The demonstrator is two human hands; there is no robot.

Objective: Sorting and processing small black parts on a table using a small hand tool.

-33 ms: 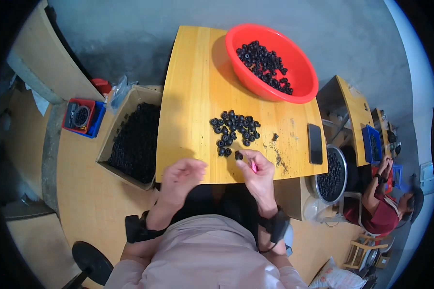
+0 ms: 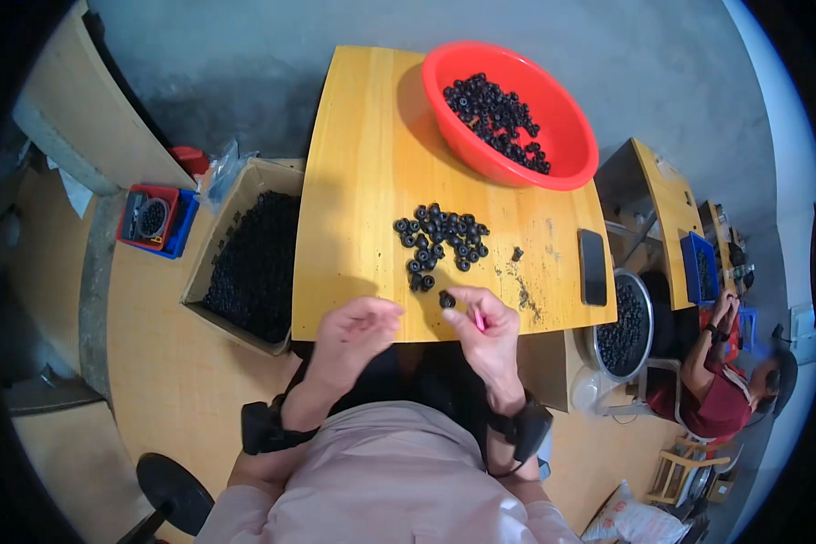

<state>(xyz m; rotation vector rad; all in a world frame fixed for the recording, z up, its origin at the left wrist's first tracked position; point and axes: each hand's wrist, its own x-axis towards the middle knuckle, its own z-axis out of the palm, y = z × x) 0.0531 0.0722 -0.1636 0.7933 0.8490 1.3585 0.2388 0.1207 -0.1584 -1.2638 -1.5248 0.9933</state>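
Table (image 2: pixel 363 163): wood-grained. Red basin (image 2: pixel 568 145): on table's far right, holding small black parts (image 2: pixel 494 109). Loose cluster (image 2: pixel 462 241): mid-table. Left hand (image 2: pixel 358 329): raised, fingers loosely parted, nothing gripped. Right hand (image 2: pixel 486 331): thumb and forefinger pinching one part, palm retaining pink item (image 2: pixel 480 319). Held part (image 2: pixel 447 300): over table's near edge, beside cluster — probably light, fairly stiff; rounded wall may slip. Grip across outer sides — hole left clear. Part markings: none legible.
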